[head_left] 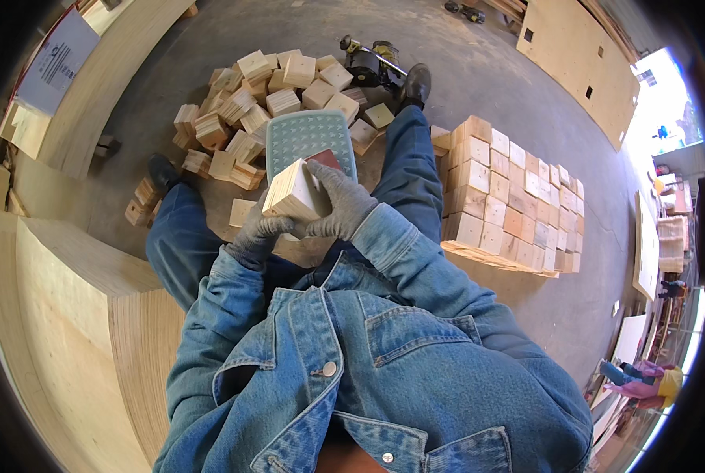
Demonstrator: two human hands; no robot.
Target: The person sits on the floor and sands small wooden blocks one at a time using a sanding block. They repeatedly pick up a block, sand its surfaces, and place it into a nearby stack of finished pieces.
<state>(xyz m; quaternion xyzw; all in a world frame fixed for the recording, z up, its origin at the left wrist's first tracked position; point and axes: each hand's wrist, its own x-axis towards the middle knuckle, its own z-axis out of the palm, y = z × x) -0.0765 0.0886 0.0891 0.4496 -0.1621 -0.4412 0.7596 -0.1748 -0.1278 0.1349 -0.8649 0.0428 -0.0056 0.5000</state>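
Denim-sleeved arms rise from the lower frame to centre, where both grey-gloved hands, left (259, 235) and right (343, 206), close their grip around a pale square laminated wood block (293, 193), tilted toward upper left.

Even, soft daylight fills the workshop; the concrete floor (478, 71) is evenly lit with faint shadows. At the right rim an opening (660, 94) is blown out to white glare. Fisheye bending curves the plywood sheets (61, 315), and black vignette rings the sharp centre
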